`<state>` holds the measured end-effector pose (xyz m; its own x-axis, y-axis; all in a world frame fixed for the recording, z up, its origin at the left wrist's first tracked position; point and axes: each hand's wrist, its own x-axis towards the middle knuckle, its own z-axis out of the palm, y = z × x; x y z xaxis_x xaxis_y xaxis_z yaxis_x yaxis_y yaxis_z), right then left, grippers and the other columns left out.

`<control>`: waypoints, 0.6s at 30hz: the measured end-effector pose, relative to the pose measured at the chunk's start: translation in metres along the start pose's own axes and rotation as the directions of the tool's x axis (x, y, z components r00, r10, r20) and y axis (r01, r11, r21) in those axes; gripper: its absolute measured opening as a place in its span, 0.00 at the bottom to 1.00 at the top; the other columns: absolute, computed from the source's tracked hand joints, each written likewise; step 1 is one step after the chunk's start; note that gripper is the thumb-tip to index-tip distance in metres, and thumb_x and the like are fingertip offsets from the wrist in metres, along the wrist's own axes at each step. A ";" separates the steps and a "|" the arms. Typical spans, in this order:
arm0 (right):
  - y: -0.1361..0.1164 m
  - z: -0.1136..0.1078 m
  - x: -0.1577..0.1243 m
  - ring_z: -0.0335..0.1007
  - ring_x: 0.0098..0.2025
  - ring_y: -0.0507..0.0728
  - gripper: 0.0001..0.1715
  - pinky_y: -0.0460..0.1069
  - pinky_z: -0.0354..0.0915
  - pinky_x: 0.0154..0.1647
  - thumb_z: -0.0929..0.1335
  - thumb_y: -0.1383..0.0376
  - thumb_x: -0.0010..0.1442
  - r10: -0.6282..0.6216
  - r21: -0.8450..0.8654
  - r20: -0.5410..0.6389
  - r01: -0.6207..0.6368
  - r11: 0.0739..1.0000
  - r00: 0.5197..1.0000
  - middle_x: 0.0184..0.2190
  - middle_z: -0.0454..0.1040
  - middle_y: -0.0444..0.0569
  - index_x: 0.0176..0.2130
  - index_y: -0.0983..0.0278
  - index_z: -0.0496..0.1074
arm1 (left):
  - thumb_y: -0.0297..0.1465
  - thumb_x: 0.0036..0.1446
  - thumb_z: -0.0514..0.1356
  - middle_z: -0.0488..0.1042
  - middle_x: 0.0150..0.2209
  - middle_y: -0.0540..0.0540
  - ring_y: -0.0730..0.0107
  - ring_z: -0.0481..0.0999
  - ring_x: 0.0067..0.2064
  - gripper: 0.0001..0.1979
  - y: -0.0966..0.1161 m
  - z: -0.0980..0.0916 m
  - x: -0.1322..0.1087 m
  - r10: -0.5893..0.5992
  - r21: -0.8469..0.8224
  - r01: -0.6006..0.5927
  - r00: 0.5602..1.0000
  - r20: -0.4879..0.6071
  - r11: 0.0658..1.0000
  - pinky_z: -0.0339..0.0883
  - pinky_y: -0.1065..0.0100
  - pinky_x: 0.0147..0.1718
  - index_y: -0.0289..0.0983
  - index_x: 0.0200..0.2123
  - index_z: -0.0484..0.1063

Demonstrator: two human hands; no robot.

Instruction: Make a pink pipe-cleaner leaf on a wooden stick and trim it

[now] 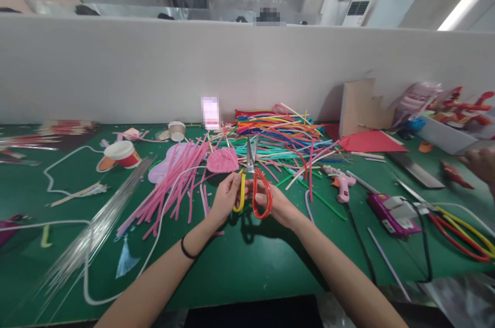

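Observation:
My right hand [275, 203] grips a pair of scissors [253, 173] by its red and yellow handles, blades pointing up and away. My left hand [225, 195] is closed just left of the yellow handle, fingertips pinched near the base of the blades; what it pinches is too small to make out. Just beyond the hands lies a round pink fuzzy piece [222, 160]. A bundle of pink pipe cleaners [174, 186] spreads to the left, and a pile of mixed-colour pipe cleaners [282, 134] lies behind the scissors.
On the green table [240, 261] lie a pink glue gun [342, 186], paper cups [121, 153], a bundle of thin wires [96, 225], a white cord [88, 276], red paper [369, 141] and cardboard [361, 106]. Another person's hand [481, 163] is at the right edge.

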<state>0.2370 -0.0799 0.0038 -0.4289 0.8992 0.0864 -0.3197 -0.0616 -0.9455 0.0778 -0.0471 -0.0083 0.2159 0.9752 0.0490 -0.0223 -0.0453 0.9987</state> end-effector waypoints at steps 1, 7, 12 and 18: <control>0.002 0.000 0.000 0.71 0.46 0.57 0.26 0.49 0.66 0.42 0.71 0.52 0.55 -0.002 -0.026 -0.024 0.001 1.000 1.000 0.45 0.74 0.52 0.50 0.62 0.71 | 0.51 0.59 0.53 0.62 0.18 0.57 0.78 0.61 0.16 0.20 0.000 0.001 -0.001 0.012 0.020 -0.011 1.000 -0.016 1.000 0.56 0.76 0.14 0.39 0.31 0.61; 0.016 0.003 0.008 0.72 0.35 0.56 0.19 0.50 0.65 0.34 0.65 0.49 0.61 -0.082 -0.109 -0.098 0.071 0.992 0.992 0.31 0.74 0.47 0.39 0.61 0.71 | 0.49 0.61 0.52 0.64 0.17 0.60 0.76 0.64 0.14 0.17 -0.005 0.007 -0.007 0.067 0.002 -0.067 0.997 0.028 0.998 0.58 0.76 0.13 0.42 0.40 0.57; 0.016 -0.004 0.011 0.66 0.28 0.54 0.16 0.51 0.65 0.33 0.65 0.50 0.61 -0.243 -0.264 -0.272 0.171 0.949 0.931 0.27 0.69 0.43 0.35 0.60 0.67 | 0.54 0.59 0.50 0.76 0.29 0.45 0.69 0.76 0.25 0.25 -0.006 0.003 0.000 -0.145 -0.093 0.165 0.971 0.191 0.982 0.70 0.69 0.22 0.36 0.37 0.66; 0.001 -0.024 0.004 0.67 0.44 0.61 0.16 0.57 0.64 0.48 0.70 0.55 0.53 -0.563 -0.818 -0.360 0.038 0.574 0.744 0.40 0.72 0.50 0.39 0.60 0.68 | 0.45 0.62 0.53 0.76 0.48 0.31 0.54 0.79 0.47 0.21 -0.006 -0.021 0.019 -0.248 -0.521 0.251 0.966 0.077 0.816 0.75 0.58 0.43 0.32 0.43 0.70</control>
<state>0.2555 -0.0662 -0.0048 0.1644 0.8599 0.4833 0.4914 0.3535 -0.7960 0.0611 -0.0232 -0.0138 0.2891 0.9363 -0.1996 -0.4723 0.3209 0.8210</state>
